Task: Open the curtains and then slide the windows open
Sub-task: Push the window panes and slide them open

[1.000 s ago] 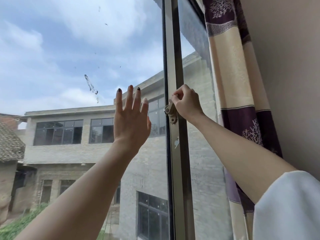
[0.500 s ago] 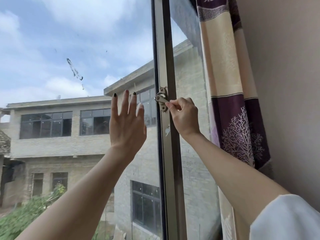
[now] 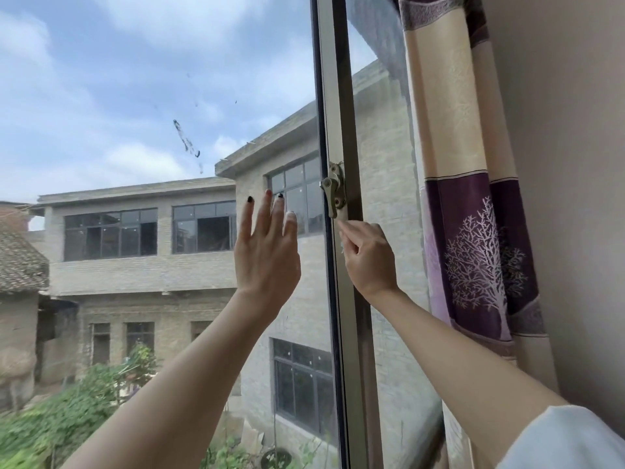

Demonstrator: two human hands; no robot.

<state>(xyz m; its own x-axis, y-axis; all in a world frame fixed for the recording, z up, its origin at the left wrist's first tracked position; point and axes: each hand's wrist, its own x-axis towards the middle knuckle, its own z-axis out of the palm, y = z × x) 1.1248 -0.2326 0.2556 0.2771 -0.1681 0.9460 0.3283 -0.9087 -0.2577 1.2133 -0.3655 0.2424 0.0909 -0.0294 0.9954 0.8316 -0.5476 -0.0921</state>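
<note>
The purple and cream curtain (image 3: 463,204) hangs gathered at the right, against the wall. A metal window frame upright (image 3: 338,96) runs down the middle, with a brass latch (image 3: 333,189) on it. My left hand (image 3: 267,252) is spread flat against the left glass pane (image 3: 135,96), fingers apart. My right hand (image 3: 370,255) sits just below the latch with its fingers curled, the fingertips near the latch's lower end; I cannot tell if they touch it. The narrow right pane (image 3: 382,164) lies between the frame and the curtain.
A beige wall (image 3: 568,164) stands at the right behind the curtain. Through the glass I see grey brick buildings and green plants below. A dark smear (image 3: 186,140) marks the left pane.
My right hand has dropped from gripping the latch to just below it, and the latch lever now points down. The left hand stays pressed on the glass.
</note>
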